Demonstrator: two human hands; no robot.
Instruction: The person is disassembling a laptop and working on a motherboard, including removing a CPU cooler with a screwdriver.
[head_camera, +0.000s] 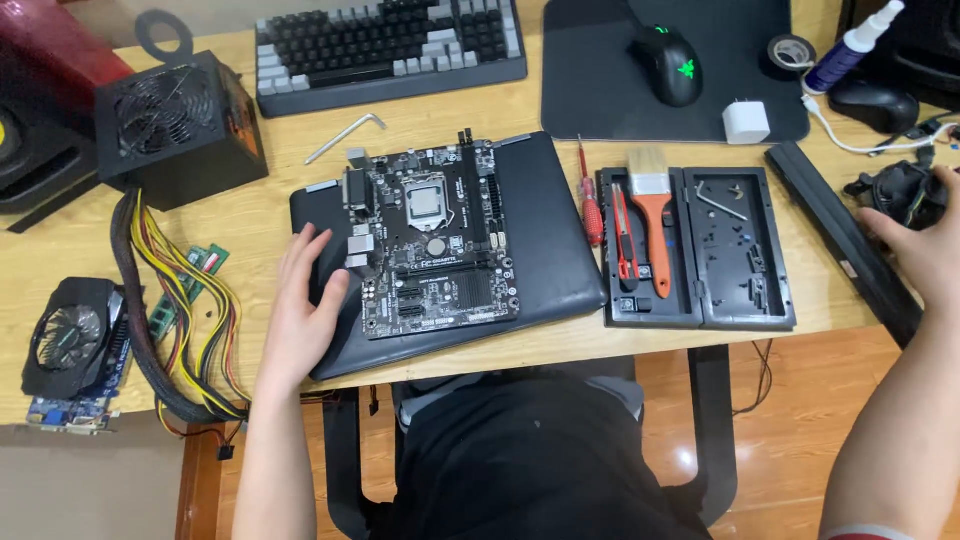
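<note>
Black circuit board (432, 240) with bare silver socket, flat on dark pad (545, 255), left hand (305, 305) spread open beside it, right hand (925, 250) grasping black fan cooler (900, 190)

Motherboard (432, 240): centre of the frame, lying on the laptop (545, 250).
Left hand (305, 305): lower left of centre, flat on the laptop, touching the motherboard's left edge.
Tool case (745, 250): right of the laptop, open, with a brush (655, 215) in its left half.
Screwdriver (588, 195): between laptop and tool case.
Keyboard (390, 45): upper centre, behind the motherboard.
Power supply (180, 125): upper left.
Graphics card (75, 345): lower left.
Right hand (925, 250): right edge, beside the cooler fan (900, 190).
</note>
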